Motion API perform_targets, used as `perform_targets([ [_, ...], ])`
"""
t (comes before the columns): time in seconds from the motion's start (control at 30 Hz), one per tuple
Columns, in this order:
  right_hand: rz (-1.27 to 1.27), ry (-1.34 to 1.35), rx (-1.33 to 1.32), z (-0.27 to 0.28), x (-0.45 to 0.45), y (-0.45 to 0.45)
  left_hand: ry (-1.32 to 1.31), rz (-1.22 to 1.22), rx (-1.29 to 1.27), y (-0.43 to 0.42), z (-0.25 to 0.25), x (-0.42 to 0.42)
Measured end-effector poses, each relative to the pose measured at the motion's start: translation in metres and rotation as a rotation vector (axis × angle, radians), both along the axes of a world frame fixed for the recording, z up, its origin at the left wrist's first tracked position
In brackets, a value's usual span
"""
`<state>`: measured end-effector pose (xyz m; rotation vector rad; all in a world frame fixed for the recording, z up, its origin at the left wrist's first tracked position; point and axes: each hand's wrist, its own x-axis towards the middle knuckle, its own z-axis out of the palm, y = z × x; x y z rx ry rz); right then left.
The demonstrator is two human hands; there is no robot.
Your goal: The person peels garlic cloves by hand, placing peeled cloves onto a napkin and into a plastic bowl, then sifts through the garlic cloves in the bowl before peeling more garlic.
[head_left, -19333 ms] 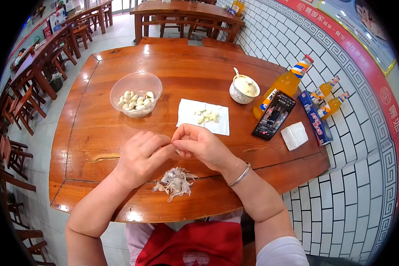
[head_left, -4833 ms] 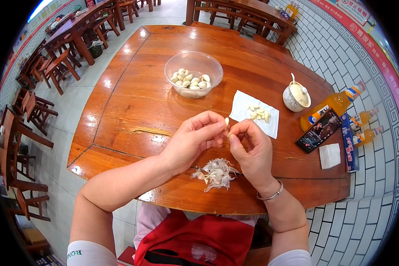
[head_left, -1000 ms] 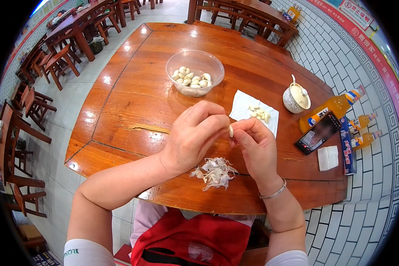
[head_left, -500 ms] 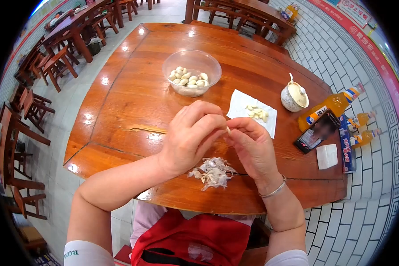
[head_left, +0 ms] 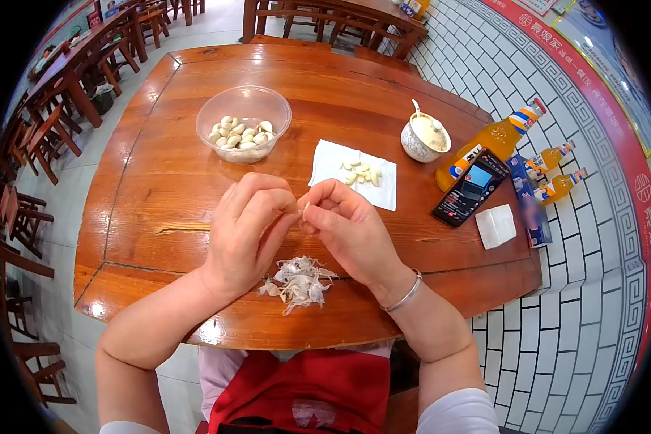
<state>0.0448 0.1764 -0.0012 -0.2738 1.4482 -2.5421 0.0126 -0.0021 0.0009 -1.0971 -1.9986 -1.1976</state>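
A small pale garlic clove (head_left: 306, 211) is pinched between the thumb and forefinger of my right hand (head_left: 358, 235). My left hand (head_left: 244, 230) has its fingers curled and closed at the same clove; its fingertips are partly hidden. Both hands are held over the near part of the table. Below them lies a loose pile of papery garlic skins (head_left: 298, 282). Beyond my right hand, several peeled garlic cloves (head_left: 362, 173) rest on a white napkin (head_left: 385, 197). Farther back, a clear plastic bowl (head_left: 278, 116) contains several unpeeled garlic pieces (head_left: 233, 132).
On the wooden table (head_left: 152, 181) at right stand a lidded jar with a spoon (head_left: 419, 148), a bottle of orange drink (head_left: 495, 141) and a propped phone (head_left: 471, 186). A folded white tissue (head_left: 496, 226) lies nearby. A tiled wall (head_left: 586, 239) borders the right side.
The view has swung right, so the table and everything on it sit farther left. My hands stay together at the clove, with slight finger movement.
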Motion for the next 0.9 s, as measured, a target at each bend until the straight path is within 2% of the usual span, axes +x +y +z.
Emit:
perform_targets([
  [0.27,0.012,-0.087,-0.110,0.000,-0.004,0.002,0.040,-0.062,0.041,0.000,0.000,0.001],
  [0.53,0.050,-0.120,-0.241,0.001,-0.006,0.007,-0.139,-0.245,0.127,0.001,0.008,0.004],
  [0.73,0.029,-0.095,-0.249,0.002,-0.008,0.007,-0.257,-0.290,0.149,-0.001,0.009,0.009],
  [0.9,0.061,-0.106,-0.279,0.002,-0.008,0.009,-0.309,-0.299,0.019,-0.003,0.007,0.010],
])
